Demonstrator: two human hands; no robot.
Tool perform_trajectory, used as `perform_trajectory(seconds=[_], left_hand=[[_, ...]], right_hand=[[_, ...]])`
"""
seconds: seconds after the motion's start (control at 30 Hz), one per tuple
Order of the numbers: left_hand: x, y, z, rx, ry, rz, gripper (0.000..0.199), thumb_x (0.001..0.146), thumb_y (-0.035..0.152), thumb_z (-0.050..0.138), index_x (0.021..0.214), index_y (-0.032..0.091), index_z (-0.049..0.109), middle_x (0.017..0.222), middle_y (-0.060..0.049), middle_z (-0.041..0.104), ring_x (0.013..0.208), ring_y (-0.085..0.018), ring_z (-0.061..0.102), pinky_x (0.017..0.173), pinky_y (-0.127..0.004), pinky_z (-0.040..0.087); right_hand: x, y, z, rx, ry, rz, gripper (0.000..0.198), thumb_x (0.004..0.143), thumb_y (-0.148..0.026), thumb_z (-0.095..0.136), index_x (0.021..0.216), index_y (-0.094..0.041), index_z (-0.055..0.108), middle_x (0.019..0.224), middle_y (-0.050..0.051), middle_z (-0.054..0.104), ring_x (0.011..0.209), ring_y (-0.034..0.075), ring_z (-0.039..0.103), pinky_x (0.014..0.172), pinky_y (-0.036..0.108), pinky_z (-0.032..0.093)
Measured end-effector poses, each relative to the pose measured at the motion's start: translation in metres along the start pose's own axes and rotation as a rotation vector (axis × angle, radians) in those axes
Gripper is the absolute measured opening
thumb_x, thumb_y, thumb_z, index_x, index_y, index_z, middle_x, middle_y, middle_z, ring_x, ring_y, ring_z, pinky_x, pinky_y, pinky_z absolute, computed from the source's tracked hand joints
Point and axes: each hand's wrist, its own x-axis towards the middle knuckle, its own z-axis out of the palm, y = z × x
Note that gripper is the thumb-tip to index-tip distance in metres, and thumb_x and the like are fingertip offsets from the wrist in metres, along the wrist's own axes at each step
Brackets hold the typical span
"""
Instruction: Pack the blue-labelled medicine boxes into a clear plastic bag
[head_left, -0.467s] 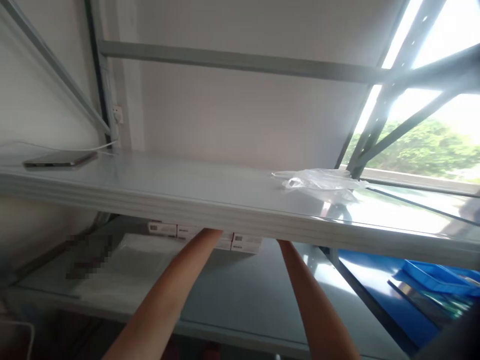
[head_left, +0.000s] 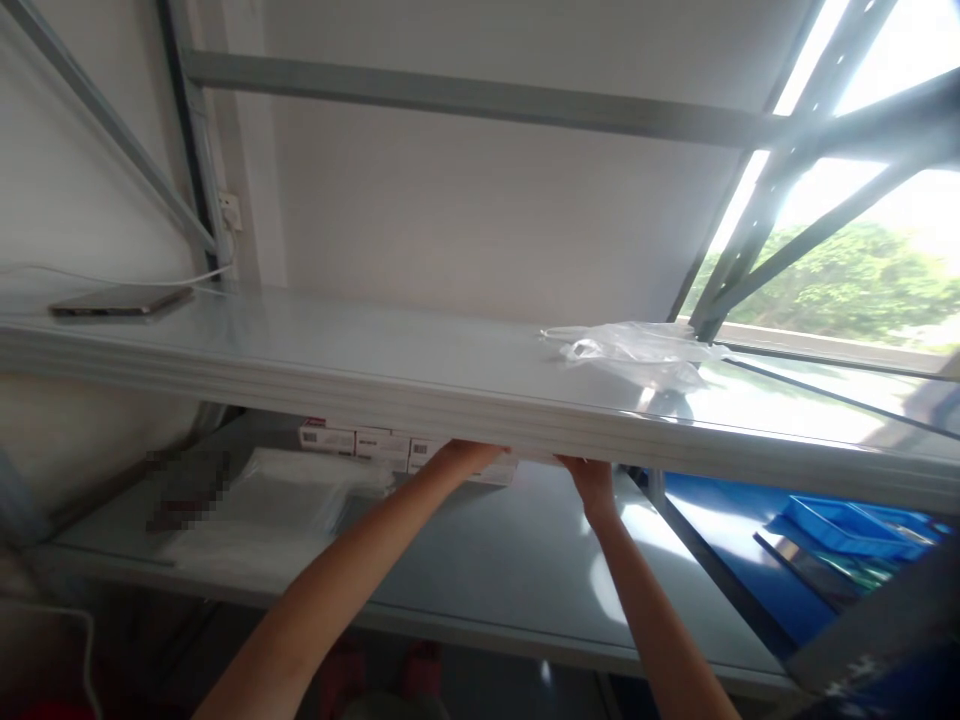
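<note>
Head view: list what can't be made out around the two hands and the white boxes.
- Left hand: fingers hidden behind the upper shelf edge; grip unclear.
- Right hand: fingertips hidden by the same edge.
- White boxes: upper parts hidden by the shelf, right end by the left hand; label print too small to read.
- Patch on the lower shelf: pixelated.
- Blue tray: contents blurred.

Window (head_left: 847,270) glare at right, soft blur

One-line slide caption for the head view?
Both hands, left hand and right hand, reach under the upper shelf toward white boxes.
</note>
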Motion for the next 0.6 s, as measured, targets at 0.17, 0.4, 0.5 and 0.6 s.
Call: perform_trajectory(seconds=[0.17, 0.4, 0.5, 0.6], left_hand=[[-0.067, 0.007, 0.029, 0.168, -0.214, 0.349, 0.058, 0.078, 0.009, 0.063, 0.133, 0.022, 0.051, 0.141, -0.008, 0.050, 0.132, -0.025, 0.044, 0.110, -0.035, 0.032], [-0.126, -0.025, 0.079, 0.214, -0.311, 0.406, 0.057, 0.085, 0.010, 0.056, 0.140, 0.017, 0.044, 0.145, -0.010, 0.044, 0.139, -0.023, 0.034, 0.116, -0.036, 0.024], [-0.120, -0.032, 0.088, 0.077, -0.301, 0.374, 0.058, 0.083, 0.015, 0.064, 0.138, 0.024, 0.048, 0.150, -0.007, 0.037, 0.143, -0.022, 0.025, 0.118, -0.042, 0.018], [-0.112, -0.036, 0.102, -0.124, -0.262, 0.174, 0.080, 0.069, 0.027, 0.080, 0.141, 0.027, 0.043, 0.157, -0.011, 0.019, 0.145, -0.031, 0.014, 0.115, -0.054, 0.017]], right_hand=[[-0.089, 0.017, -0.026, 0.164, -0.055, 0.261, 0.080, 0.055, -0.043, 0.082, 0.127, -0.018, 0.057, 0.108, 0.008, 0.071, 0.097, 0.027, 0.066, 0.086, 0.042, 0.054], [-0.156, 0.058, -0.042, 0.151, -0.077, 0.400, 0.085, 0.051, -0.036, 0.084, 0.130, -0.020, 0.057, 0.103, 0.007, 0.073, 0.097, 0.029, 0.068, 0.089, 0.046, 0.054], [-0.154, 0.065, -0.052, 0.125, -0.088, 0.387, 0.083, 0.053, -0.037, 0.083, 0.130, -0.022, 0.057, 0.104, 0.005, 0.073, 0.099, 0.028, 0.067, 0.091, 0.045, 0.054], [-0.144, 0.066, -0.063, 0.058, -0.095, 0.396, 0.081, 0.051, -0.041, 0.083, 0.126, -0.021, 0.060, 0.103, 0.006, 0.073, 0.099, 0.029, 0.067, 0.090, 0.046, 0.054]])
